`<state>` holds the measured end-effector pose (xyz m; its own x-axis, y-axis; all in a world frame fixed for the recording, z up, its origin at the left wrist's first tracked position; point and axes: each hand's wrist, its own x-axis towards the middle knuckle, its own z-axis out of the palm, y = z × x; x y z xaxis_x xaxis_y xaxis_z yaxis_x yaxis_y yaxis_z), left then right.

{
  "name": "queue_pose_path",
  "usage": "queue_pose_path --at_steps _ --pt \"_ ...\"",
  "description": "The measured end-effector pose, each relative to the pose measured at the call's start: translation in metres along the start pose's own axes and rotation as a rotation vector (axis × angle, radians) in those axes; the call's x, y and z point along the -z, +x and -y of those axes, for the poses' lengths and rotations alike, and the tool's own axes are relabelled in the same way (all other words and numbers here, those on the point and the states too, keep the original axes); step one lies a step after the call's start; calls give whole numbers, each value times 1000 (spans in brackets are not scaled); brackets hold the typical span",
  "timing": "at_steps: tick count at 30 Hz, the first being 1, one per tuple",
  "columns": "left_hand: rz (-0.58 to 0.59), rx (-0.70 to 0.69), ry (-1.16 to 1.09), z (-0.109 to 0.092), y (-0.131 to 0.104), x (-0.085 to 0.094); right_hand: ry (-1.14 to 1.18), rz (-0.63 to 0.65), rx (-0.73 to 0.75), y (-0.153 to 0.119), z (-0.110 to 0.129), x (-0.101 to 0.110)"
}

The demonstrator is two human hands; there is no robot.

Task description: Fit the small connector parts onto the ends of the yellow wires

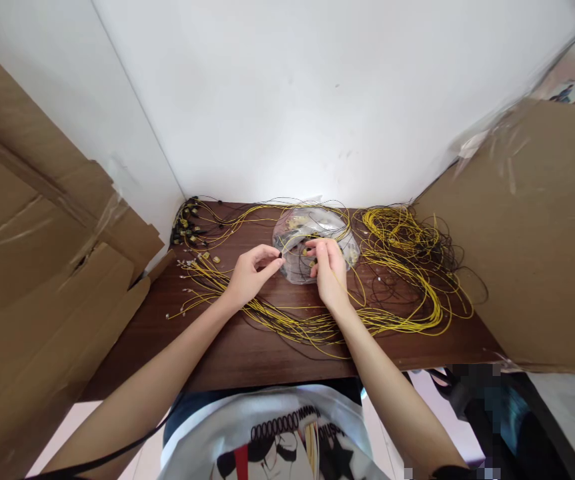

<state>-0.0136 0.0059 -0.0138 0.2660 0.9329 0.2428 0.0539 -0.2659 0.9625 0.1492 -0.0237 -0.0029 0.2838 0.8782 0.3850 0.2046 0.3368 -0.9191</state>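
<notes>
My left hand (253, 275) is closed in a pinch, with a small black cap-like piece (280, 255) between thumb and forefinger. To its right, my right hand (329, 270) is closed around a thin cable, its fingers curled; a yellow strand trails below the palm, and a dark bit shows by the fingertips. Both hands hover over a clear plastic bag (295, 272) that has small yellow and black parts in it. A long bundle of yellow and black cables (292, 325) curves beneath my wrists, its white-tipped ends lying left of my left hand.
Black connectors with yellow tags (187, 227) are heaped at the table's back left. Tangled yellow cables (392, 225) lie at the back right. Cardboard walls (532, 233) flank the brown table (267, 367), and a white wall (287, 100) stands behind.
</notes>
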Motion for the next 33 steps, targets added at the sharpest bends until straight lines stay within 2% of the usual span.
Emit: queue_pose_path --at_steps 3,9,15,22,25,29,33 --pt "-28 -26 61 2 0 2 -37 30 -2 0 -1 1" --pt "10 -121 237 -5 -2 3 77 226 -159 1 -3 -1" --pt "63 -212 319 -10 -2 5 72 291 -85 -1 -2 -3" --pt "93 -216 312 -8 -2 3 -23 341 -6 -6 4 -3" --pt "82 -199 292 -10 -2 4 15 280 -72 -6 5 -4" --pt "98 -240 208 -13 -3 3 236 177 -217 -2 2 -6" --pt "157 -352 113 -15 -4 -1 470 242 -364 0 1 -13"
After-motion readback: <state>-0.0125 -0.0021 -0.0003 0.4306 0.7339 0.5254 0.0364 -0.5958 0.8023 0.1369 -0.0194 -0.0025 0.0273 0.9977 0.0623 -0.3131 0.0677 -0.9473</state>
